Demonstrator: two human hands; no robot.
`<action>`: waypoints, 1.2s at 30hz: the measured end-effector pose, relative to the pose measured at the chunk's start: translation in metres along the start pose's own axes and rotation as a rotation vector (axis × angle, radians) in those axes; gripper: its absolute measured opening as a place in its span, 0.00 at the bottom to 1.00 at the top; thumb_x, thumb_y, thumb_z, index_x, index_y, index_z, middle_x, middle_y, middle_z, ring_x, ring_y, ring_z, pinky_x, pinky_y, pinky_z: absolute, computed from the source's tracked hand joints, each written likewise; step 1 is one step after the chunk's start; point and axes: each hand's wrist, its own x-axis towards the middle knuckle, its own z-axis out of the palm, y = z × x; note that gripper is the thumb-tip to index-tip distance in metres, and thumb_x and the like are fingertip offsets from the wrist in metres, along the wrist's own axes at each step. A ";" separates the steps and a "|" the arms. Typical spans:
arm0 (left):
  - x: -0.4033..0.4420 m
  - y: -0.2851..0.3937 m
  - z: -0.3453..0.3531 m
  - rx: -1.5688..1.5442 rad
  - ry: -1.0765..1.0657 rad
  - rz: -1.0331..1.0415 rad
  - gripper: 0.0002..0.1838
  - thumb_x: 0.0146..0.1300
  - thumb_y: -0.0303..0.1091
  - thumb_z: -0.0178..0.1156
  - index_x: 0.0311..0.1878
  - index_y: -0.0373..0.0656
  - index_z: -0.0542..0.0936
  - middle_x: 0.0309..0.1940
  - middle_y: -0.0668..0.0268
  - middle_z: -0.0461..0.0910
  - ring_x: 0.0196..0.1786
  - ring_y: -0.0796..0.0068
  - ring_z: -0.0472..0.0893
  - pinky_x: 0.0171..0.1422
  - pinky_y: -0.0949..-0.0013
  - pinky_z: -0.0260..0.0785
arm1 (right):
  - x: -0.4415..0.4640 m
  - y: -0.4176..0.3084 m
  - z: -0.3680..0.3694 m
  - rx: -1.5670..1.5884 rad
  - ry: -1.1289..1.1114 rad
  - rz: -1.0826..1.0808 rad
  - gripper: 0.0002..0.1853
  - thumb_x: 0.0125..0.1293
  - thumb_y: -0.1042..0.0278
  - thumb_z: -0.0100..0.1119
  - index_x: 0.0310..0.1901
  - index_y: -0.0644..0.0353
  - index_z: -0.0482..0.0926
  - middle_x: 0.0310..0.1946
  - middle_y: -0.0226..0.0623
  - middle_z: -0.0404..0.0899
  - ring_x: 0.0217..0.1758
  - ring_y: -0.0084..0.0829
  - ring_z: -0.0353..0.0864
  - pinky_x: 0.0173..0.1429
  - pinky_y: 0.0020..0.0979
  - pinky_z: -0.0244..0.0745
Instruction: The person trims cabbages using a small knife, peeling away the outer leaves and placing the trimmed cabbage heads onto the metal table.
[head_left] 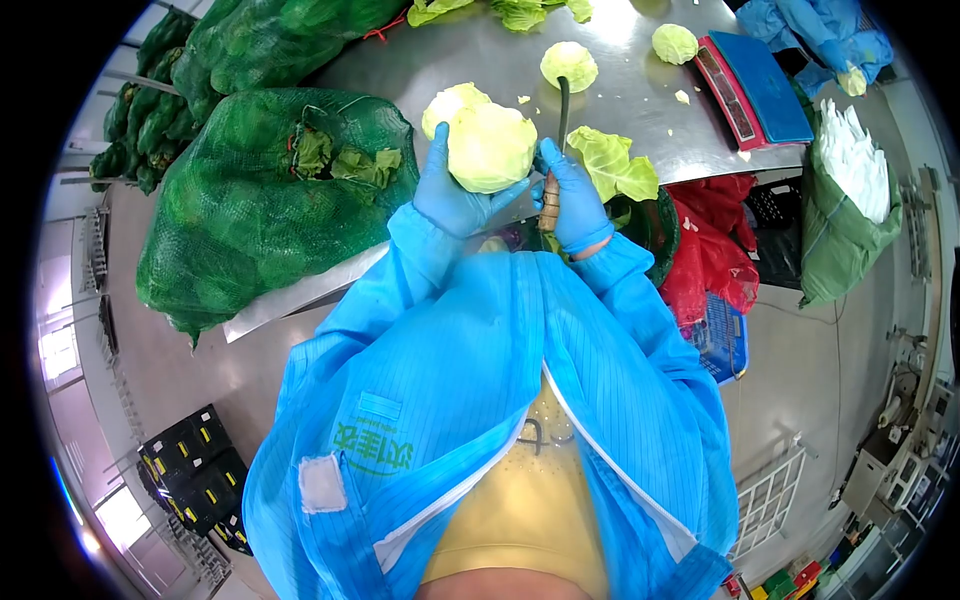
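Observation:
A pale green trimmed cabbage (pixel 491 148) rests in my blue-gloved left hand (pixel 455 196), the palm under it and the thumb up its side. Just behind it is another cabbage (pixel 452 104), partly hidden. My gloved right hand (pixel 578 200) is closed round the wooden handle of a knife (pixel 564 110). Its dark, narrow blade points away from me over the steel table (pixel 640 100), in front of a small cabbage (pixel 569 66). Beside my right hand lies a loose cabbage leaf (pixel 614 165).
Green mesh sacks of cabbages (pixel 270 215) stand on the left. Another cabbage (pixel 675 44) and a red and blue box-like device (pixel 755 90) sit far right. A co-worker's blue sleeve (pixel 815 30) shows beyond. Red bags (pixel 705 250) and a blue crate (pixel 722 340) are below right.

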 end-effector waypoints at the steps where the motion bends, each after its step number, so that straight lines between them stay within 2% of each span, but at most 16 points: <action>1: 0.001 -0.003 0.001 0.052 0.060 0.039 0.37 0.62 0.64 0.45 0.67 0.51 0.59 0.66 0.58 0.61 0.66 0.50 0.62 0.64 0.42 0.59 | -0.003 0.001 0.004 0.030 -0.014 0.030 0.17 0.59 0.49 0.62 0.38 0.53 0.74 0.23 0.25 0.70 0.19 0.20 0.69 0.23 0.22 0.65; 3: 0.001 -0.006 0.001 0.105 0.119 0.079 0.37 0.61 0.64 0.46 0.68 0.52 0.59 0.66 0.58 0.61 0.65 0.49 0.63 0.62 0.40 0.61 | -0.005 0.003 0.006 0.060 -0.029 0.058 0.17 0.59 0.49 0.61 0.38 0.54 0.73 0.23 0.25 0.70 0.19 0.20 0.68 0.22 0.23 0.65; 5: 0.000 -0.010 -0.002 0.825 0.032 0.224 0.40 0.59 0.66 0.48 0.69 0.52 0.56 0.66 0.59 0.61 0.66 0.49 0.62 0.61 0.37 0.60 | -0.003 0.008 0.003 0.133 -0.150 -0.002 0.17 0.60 0.50 0.61 0.40 0.54 0.73 0.23 0.25 0.69 0.19 0.19 0.68 0.23 0.23 0.64; 8: -0.015 0.007 0.008 0.531 0.113 -0.056 0.39 0.58 0.62 0.54 0.68 0.51 0.57 0.64 0.61 0.63 0.68 0.55 0.60 0.67 0.40 0.56 | 0.013 0.024 -0.020 0.141 -0.206 -0.213 0.19 0.64 0.50 0.55 0.47 0.56 0.73 0.22 0.26 0.70 0.20 0.19 0.67 0.22 0.19 0.61; 9: -0.014 0.016 0.005 0.282 -0.182 -0.221 0.40 0.55 0.55 0.62 0.67 0.50 0.58 0.63 0.60 0.65 0.67 0.56 0.62 0.67 0.43 0.57 | 0.007 0.018 -0.028 0.065 -0.282 -0.244 0.22 0.64 0.58 0.56 0.56 0.60 0.70 0.34 0.27 0.76 0.23 0.16 0.68 0.26 0.18 0.64; 10: -0.011 0.014 0.000 0.281 -0.183 -0.219 0.40 0.55 0.55 0.62 0.67 0.50 0.58 0.63 0.60 0.65 0.67 0.56 0.62 0.67 0.43 0.57 | 0.005 0.014 -0.031 0.063 -0.283 -0.243 0.22 0.64 0.58 0.56 0.56 0.60 0.70 0.34 0.27 0.76 0.23 0.16 0.68 0.26 0.18 0.64; 13: -0.002 0.001 -0.002 0.488 -0.028 -0.085 0.40 0.49 0.37 0.70 0.65 0.48 0.60 0.59 0.60 0.67 0.61 0.58 0.70 0.64 0.49 0.64 | -0.003 0.001 -0.032 -0.301 -0.363 -0.364 0.28 0.62 0.64 0.58 0.63 0.62 0.64 0.61 0.29 0.68 0.26 0.10 0.66 0.30 0.14 0.65; 14: 0.004 -0.004 -0.009 0.487 -0.024 -0.090 0.40 0.49 0.37 0.70 0.65 0.48 0.60 0.59 0.60 0.67 0.61 0.58 0.70 0.64 0.49 0.64 | -0.002 0.003 -0.036 -0.297 -0.359 -0.361 0.28 0.62 0.64 0.58 0.63 0.62 0.64 0.61 0.29 0.68 0.26 0.10 0.66 0.30 0.14 0.65; 16: 0.021 -0.015 -0.038 0.741 0.089 0.285 0.41 0.46 0.28 0.70 0.64 0.47 0.60 0.57 0.61 0.68 0.60 0.62 0.70 0.62 0.56 0.67 | 0.007 0.006 -0.047 -0.478 -0.201 -0.438 0.28 0.61 0.64 0.61 0.63 0.57 0.67 0.41 0.18 0.76 0.24 0.10 0.62 0.28 0.14 0.62; 18: 0.034 -0.015 -0.061 0.879 0.062 0.360 0.48 0.41 0.26 0.73 0.66 0.45 0.56 0.57 0.59 0.67 0.59 0.64 0.70 0.61 0.61 0.69 | 0.011 0.016 -0.056 -0.511 -0.124 -0.436 0.28 0.61 0.57 0.60 0.62 0.54 0.69 0.37 0.25 0.79 0.24 0.15 0.67 0.29 0.19 0.66; 20: 0.043 -0.018 -0.077 1.245 0.089 0.518 0.56 0.36 0.30 0.76 0.68 0.42 0.51 0.58 0.57 0.65 0.59 0.64 0.70 0.61 0.63 0.68 | 0.020 0.032 -0.067 -1.097 0.172 -0.619 0.28 0.60 0.49 0.59 0.61 0.48 0.70 0.32 0.36 0.79 0.25 0.27 0.73 0.32 0.27 0.71; 21: 0.043 -0.020 -0.074 1.383 0.055 0.566 0.59 0.35 0.34 0.77 0.69 0.41 0.50 0.61 0.54 0.62 0.62 0.62 0.67 0.65 0.62 0.63 | 0.022 0.035 -0.068 -1.094 0.130 -0.596 0.30 0.61 0.43 0.54 0.63 0.43 0.66 0.31 0.45 0.79 0.30 0.41 0.78 0.36 0.36 0.73; 24: 0.060 -0.020 -0.112 1.613 0.051 0.662 0.62 0.30 0.36 0.79 0.69 0.39 0.49 0.60 0.54 0.62 0.62 0.63 0.67 0.64 0.62 0.63 | 0.033 0.052 -0.076 -1.101 0.135 -0.630 0.30 0.63 0.43 0.50 0.65 0.42 0.62 0.33 0.48 0.79 0.33 0.47 0.79 0.37 0.40 0.73; 28: 0.064 -0.022 -0.132 1.632 0.037 0.567 0.61 0.28 0.40 0.79 0.67 0.39 0.52 0.59 0.52 0.62 0.62 0.59 0.65 0.66 0.60 0.60 | 0.037 0.054 -0.082 -1.216 0.058 -0.670 0.29 0.67 0.42 0.41 0.68 0.38 0.56 0.34 0.52 0.79 0.36 0.53 0.78 0.39 0.46 0.72; 30: 0.064 -0.020 -0.131 1.914 0.075 0.559 0.58 0.29 0.42 0.78 0.65 0.39 0.55 0.58 0.52 0.62 0.61 0.54 0.63 0.67 0.59 0.59 | 0.037 0.053 -0.086 -1.389 0.005 -0.458 0.29 0.67 0.42 0.39 0.69 0.35 0.53 0.32 0.54 0.79 0.34 0.55 0.78 0.39 0.49 0.72; 36: 0.059 -0.022 -0.117 1.981 0.066 0.608 0.58 0.27 0.44 0.77 0.65 0.38 0.57 0.59 0.51 0.61 0.62 0.52 0.62 0.67 0.58 0.58 | 0.029 0.044 -0.085 -1.501 -0.029 -0.366 0.30 0.68 0.40 0.36 0.70 0.34 0.48 0.29 0.54 0.78 0.31 0.55 0.78 0.36 0.49 0.71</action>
